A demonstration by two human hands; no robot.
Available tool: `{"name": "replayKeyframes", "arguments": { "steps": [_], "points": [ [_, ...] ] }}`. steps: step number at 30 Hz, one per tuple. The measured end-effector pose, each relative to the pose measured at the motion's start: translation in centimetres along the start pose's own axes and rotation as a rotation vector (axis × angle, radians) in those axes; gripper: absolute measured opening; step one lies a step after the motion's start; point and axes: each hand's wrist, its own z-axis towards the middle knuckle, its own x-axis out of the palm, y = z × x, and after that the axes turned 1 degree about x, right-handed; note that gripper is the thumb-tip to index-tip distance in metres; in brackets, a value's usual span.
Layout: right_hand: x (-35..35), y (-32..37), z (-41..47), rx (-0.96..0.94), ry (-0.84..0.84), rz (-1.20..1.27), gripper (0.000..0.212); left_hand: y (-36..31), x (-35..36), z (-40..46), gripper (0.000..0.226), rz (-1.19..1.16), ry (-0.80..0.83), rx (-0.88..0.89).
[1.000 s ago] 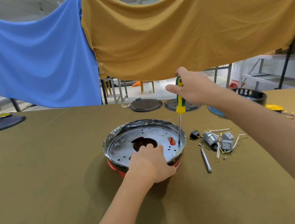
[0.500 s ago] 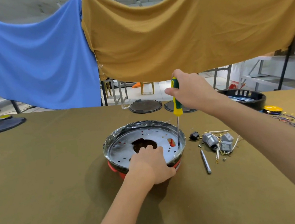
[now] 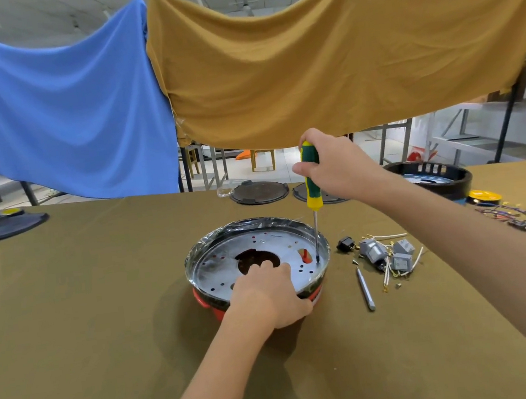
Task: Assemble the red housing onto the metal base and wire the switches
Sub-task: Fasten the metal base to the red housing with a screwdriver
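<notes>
The right hand (image 3: 333, 165) is gripping a green-and-yellow screwdriver (image 3: 311, 176), apparently driving a screw through the round metal base (image 3: 256, 260) atop the red plastic housing (image 3: 217, 309); the left hand (image 3: 266, 293) is clasping its rim. Next: steady downward turning.

The metal base (image 3: 254, 250) sits on the housing (image 3: 206, 305) mid-bench (image 3: 71, 322). Right of it lie the switches (image 3: 391, 255), with a loose bit (image 3: 365, 289) before them. Two discs (image 3: 259, 192) lie behind the base
</notes>
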Motion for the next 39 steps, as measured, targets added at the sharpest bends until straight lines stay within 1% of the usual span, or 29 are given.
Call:
{"name": "replayKeyframes", "arguments": {
  "steps": [3, 7, 11, 15, 17, 18, 20, 22, 23, 25, 26, 30, 35, 39],
  "points": [
    [-0.1, -0.2, 0.1, -0.035, 0.025, 0.087, 0.035, -0.1, -0.1, 0.0, 0.063, -0.002, 0.007, -0.005],
    [-0.1, -0.6, 0.3, -0.048, -0.011, 0.146, 0.03, -0.1, -0.1, 0.0, 0.065, 0.003, 0.009, -0.005],
    [0.4, -0.6, 0.1, -0.034, -0.041, 0.094, 0.03, -0.1, 0.0, 0.0, 0.065, 0.008, 0.01, -0.007],
    [1.0, -0.4, 0.0, -0.01, -0.169, -0.012, 0.04, -0.1, 0.1, 0.2, 0.068, 0.004, 0.013, -0.01],
    [1.2, -0.4, -0.1, -0.012, -0.198, -0.044, 0.044, 0.0, 0.1, 0.2, 0.069, 0.006, 0.013, -0.01],
    [1.1, -0.4, -0.1, -0.014, -0.18, -0.045, 0.044, 0.0, 0.1, 0.2, 0.069, 0.006, 0.012, -0.009],
    [0.6, -0.3, 0.1, -0.021, -0.09, 0.0, 0.04, 0.0, 0.1, 0.2, 0.069, 0.008, 0.009, -0.007],
    [0.0, -0.4, 0.4, -0.027, 0.008, 0.11, 0.033, 0.0, 0.1, 0.1, 0.068, 0.011, 0.004, -0.003],
    [-0.2, -0.5, 0.5, -0.037, 0.029, 0.159, 0.028, 0.0, 0.1, 0.1, 0.068, 0.011, 0.002, -0.002],
    [-0.1, -0.5, 0.5, -0.056, 0.001, 0.172, 0.021, 0.0, 0.2, 0.1, 0.067, 0.009, -0.002, -0.001],
    [0.1, -0.4, 0.5, -0.052, -0.033, 0.145, 0.021, 0.1, 0.2, 0.1, 0.067, 0.007, -0.006, -0.001],
    [1.2, -0.4, 0.4, -0.017, -0.177, 0.083, 0.032, 0.1, 0.2, 0.1, 0.068, 0.009, -0.02, -0.003],
    [0.7, -1.2, 0.4, -0.069, -0.172, 0.204, 0.029, 0.1, 0.1, 0.0, 0.063, 0.017, -0.03, 0.004],
    [1.3, -2.3, -0.2, -0.046, -0.195, 0.355, 0.03, 0.2, 0.3, -0.1, 0.056, -0.002, -0.082, 0.023]
  ]
}}
